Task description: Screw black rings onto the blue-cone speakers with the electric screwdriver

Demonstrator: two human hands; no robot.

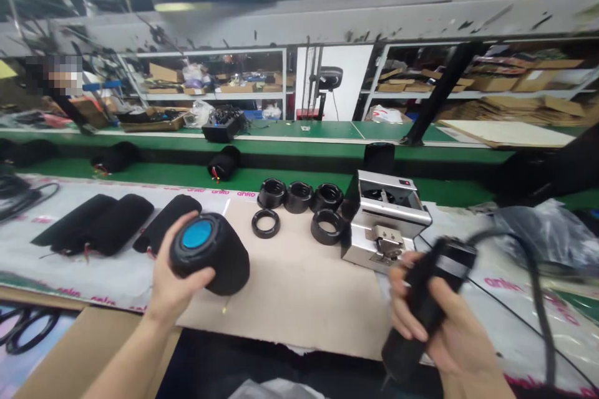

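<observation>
My left hand (175, 280) grips a black fabric-covered cylinder (224, 255), tilted so that its end with a blue disc (197, 234) faces up towards me. A short wire hangs under it. At the right, my right hand (440, 318) is wrapped round a black hand tool (421, 305) with a thick cable. The tool's lower tip is blurred. Between the hands lies a beige board (290, 287). Black rings (266, 224) and several ring-shaped caps (298, 197) sit at its back edge, beside a silver metal machine (386, 218).
More black cylinders (119, 224) lie at the left on white sheeting. Another one (224, 163) rests on the green conveyor (178, 171) behind. At the right are a clear plastic bag (547, 237) and cables. Black loops (32, 330) lie at the lower left.
</observation>
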